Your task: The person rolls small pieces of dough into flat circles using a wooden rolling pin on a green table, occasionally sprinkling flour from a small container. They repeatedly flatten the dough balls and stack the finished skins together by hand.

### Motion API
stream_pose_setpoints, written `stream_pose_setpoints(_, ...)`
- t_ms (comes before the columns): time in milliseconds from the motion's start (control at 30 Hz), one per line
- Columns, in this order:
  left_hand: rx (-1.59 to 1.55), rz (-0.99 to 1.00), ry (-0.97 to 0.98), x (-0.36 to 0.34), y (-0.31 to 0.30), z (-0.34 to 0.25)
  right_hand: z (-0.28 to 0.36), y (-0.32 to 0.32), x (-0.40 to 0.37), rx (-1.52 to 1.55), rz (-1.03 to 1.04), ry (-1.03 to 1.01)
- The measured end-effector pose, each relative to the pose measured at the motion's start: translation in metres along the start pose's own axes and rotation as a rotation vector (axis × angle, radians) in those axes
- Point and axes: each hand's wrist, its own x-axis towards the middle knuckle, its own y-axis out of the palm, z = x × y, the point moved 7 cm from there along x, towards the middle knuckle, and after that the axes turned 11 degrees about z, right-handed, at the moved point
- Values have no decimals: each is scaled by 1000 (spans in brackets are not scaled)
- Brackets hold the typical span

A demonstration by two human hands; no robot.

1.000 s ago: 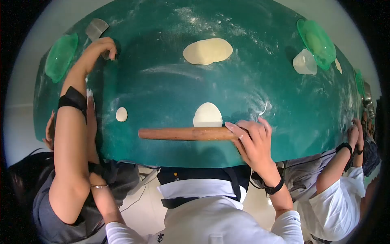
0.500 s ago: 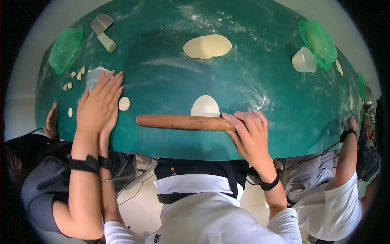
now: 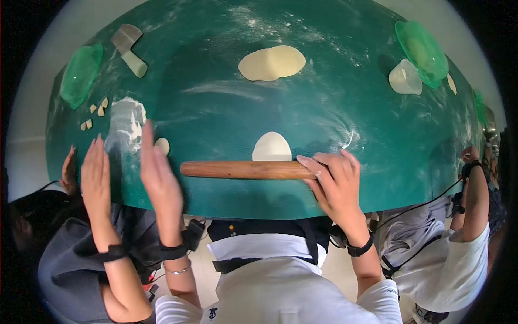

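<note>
My left hand [image 3: 162,183] is slightly blurred, its fingers stretched out and holding nothing, over the left part of the green table [image 3: 216,124]. Just beyond its fingers lie a small round dough piece [image 3: 163,144] and a patch of white flour [image 3: 128,127]. My right hand [image 3: 337,183] grips the right end of a wooden rolling pin [image 3: 237,170]. The pin lies across the near edge of a flat dough round [image 3: 272,147]; the part beneath it is hidden. Farther back sits a larger, oblong dough sheet [image 3: 272,63].
A co-worker's hand [image 3: 96,175] is left of mine, another hand [image 3: 69,170] beyond it. Small dough pieces [image 3: 101,110], a cleaver [image 3: 129,49] and a green dish [image 3: 81,75] lie left. At right are a cup [image 3: 406,77], another green dish [image 3: 423,54] and a person's arm [image 3: 475,200].
My left hand and the co-worker's hand, earlier together over the flour, have separated and drawn back towards the near edge, uncovering the flour. My right hand stays on the pin.
</note>
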Motion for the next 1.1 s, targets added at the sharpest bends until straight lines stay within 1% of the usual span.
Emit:
stream_pose_setpoints(33, 62, 59, 13, 1, 11, -15, -1, -1, -1, -13, -8, 8)
stream_pose_setpoints(67, 93, 115, 81, 0, 21, -32, -3, -3, -3, -23, -13, 17)
stream_pose_setpoints(133, 203, 134, 230, -2, 40, -56, -12, -11, -7, -7, -32, 64)
stream_pose_setpoints(233, 212, 123, 296, -11, 64, -76, -32, -22, -16, 2, -97, 199)
stream_pose_setpoints(333, 173, 258, 330, -22, 97, -86, -51, -31, -26, -47, -210, 315)
stream_pose_setpoints(400, 304, 427, 382, -31, 115, -93, -62, -32, -32, -92, -260, 395)
stream_pose_setpoints(433, 370, 511, 409, -35, 124, -95, -65, -32, -32, -93, -272, 411)
stream_pose_setpoints(533, 472, 525, 422, -32, 126, -92, -66, -32, -30, -108, -270, 424)
stream_pose_setpoints(633, 410, 502, 375, -25, 122, -87, -65, -31, -28, -76, -270, 415)
stream_pose_setpoints(733, 427, 558, 405, -26, 122, -92, -66, -30, -29, -70, -274, 415)
stream_pose_setpoints(833, 360, 744, 508, -33, 125, -101, -66, -28, -29, -77, -279, 407)
stream_pose_setpoints(933, 167, 688, 489, -25, 119, -100, -65, -28, -29, -82, -285, 401)
stream_pose_setpoints(1033, 95, 551, 460, -13, 109, -95, -66, -28, -30, -82, -290, 401)
stream_pose_setpoints(1100, 68, 577, 455, -7, 111, -101, -67, -26, -32, -73, -293, 402)
